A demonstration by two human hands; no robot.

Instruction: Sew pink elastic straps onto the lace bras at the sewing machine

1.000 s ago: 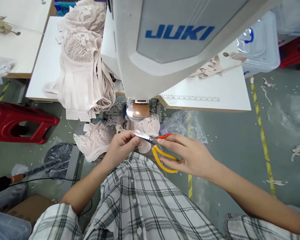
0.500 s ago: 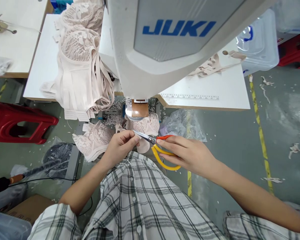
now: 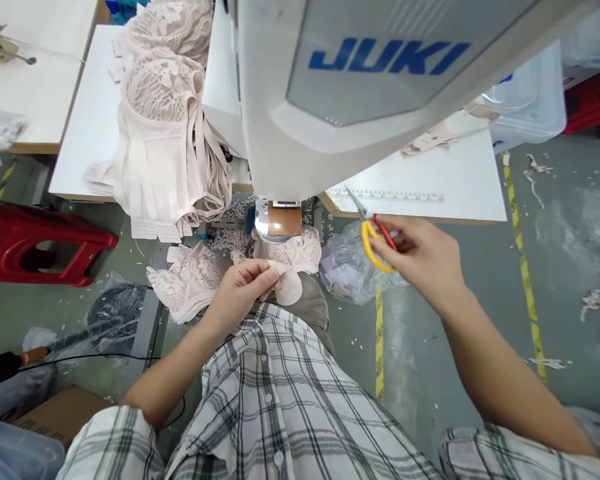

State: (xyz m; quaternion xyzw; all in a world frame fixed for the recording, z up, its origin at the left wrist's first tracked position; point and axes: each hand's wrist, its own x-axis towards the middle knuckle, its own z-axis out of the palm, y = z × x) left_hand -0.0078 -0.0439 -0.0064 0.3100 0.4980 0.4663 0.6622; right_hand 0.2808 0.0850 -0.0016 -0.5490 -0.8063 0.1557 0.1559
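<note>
The left hand [image 3: 240,287] is pinching the edge of a pale pink lace garment piece [image 3: 287,257] between thumb and fingertips, closed on the fabric, directly below the head of the JUKI sewing machine [image 3: 360,87]. The garment piece is hanging from under the machine's brown-taped presser area [image 3: 279,219], and a rounded pale tab of it is projecting just beside the left fingertips. The right hand [image 3: 423,260] is gripping a pair of scissors [image 3: 375,233], with fingers passing through the yellow and red handle loops; the blades are pointing up and to the left toward the underside of the machine head, and they are appearing closed. The scissors are sitting to the right of the machine's presser area, just at the front edge of the white table [image 3: 430,190], well apart from the left hand and the fabric. A printed ruler strip [image 3: 385,195] is running along the table edge just beyond the blade tips. To the left of the machine head, a stack of matching lace garments [image 3: 165,127] is draping over the table edge. Below the machine head and left of the held piece, a second lace piece [image 3: 187,280] is lying loose. A clear plastic bag [image 3: 347,267] is lying below the scissors. A red stool [image 3: 35,243] is standing far left of the machine.
</note>
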